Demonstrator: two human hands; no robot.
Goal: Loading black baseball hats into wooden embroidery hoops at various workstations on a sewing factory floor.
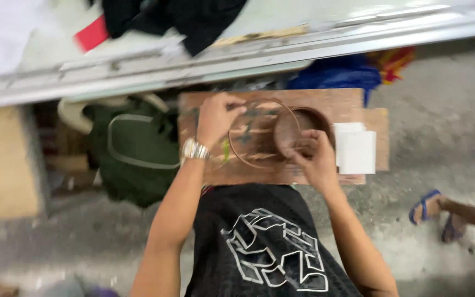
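Note:
A wooden board [314,102] lies in front of me across my lap. A thin brown ring [237,158] rests over it. My left hand [215,118], with a metal watch on the wrist, pinches the ring's upper left rim. My right hand [314,159] grips a round brown wooden bowl [292,129] at its lower edge, and the bowl sits partly inside the ring's right side. The picture is blurred, so finger details are unclear.
A small stack of white square sheets [357,148] lies on the board's right end. A dark green bag [133,148] sits left of the board. A metal rail [248,55] runs across the top. Another person's foot in a blue sandal [427,206] is at the right.

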